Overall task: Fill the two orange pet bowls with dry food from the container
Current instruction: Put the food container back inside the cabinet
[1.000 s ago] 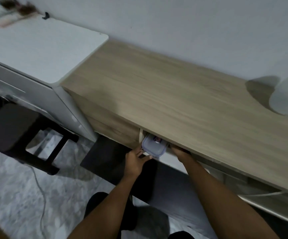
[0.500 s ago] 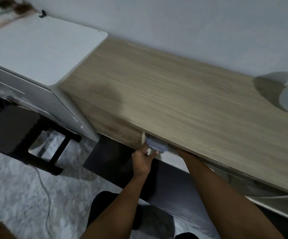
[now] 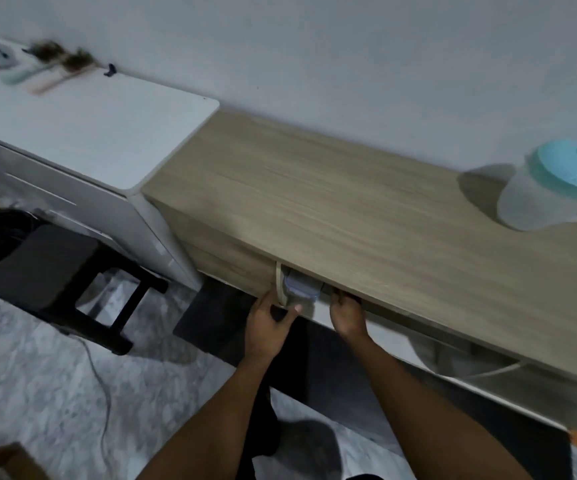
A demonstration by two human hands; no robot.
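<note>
Two hands at the clear container tucked under the wooden desk

The container (image 3: pixel 300 289), with its bluish lid, sits in an open compartment just beneath the desk (image 3: pixel 366 216) top, at the slot's left end. The left hand (image 3: pixel 269 323) curls just below it, one of its fingers (image 3: pixel 295 308) touching the lower front edge; a true grasp cannot be told. The right hand (image 3: pixel 347 315) is just beside it on the right, fingers hidden under the desk's edge, state unclear
</note>
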